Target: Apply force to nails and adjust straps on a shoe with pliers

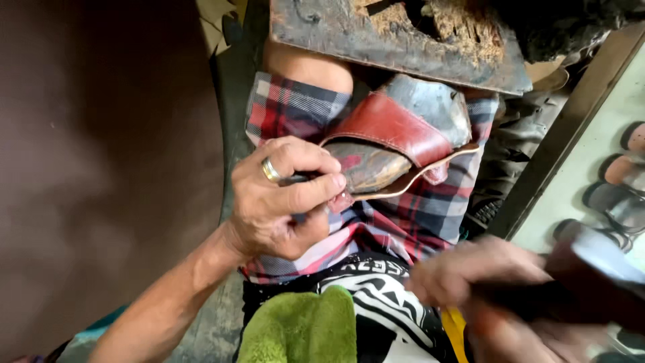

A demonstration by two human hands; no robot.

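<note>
Shoe on a last, resting across a plaid-clad lap.
Left hand (282,198) pinches the sole edge (410,180); right hand (490,289), at four o'clock, blurred, grip clenches a dark tool (591,269); wooden block (396,40) crowds twelve o'clock.

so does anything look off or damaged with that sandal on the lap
The red strap looks sound, but the tan sole edge curves away from the grey form inside instead of lying flat. The left hand pinches its heel end. The right hand is too blurred to judge.
</note>
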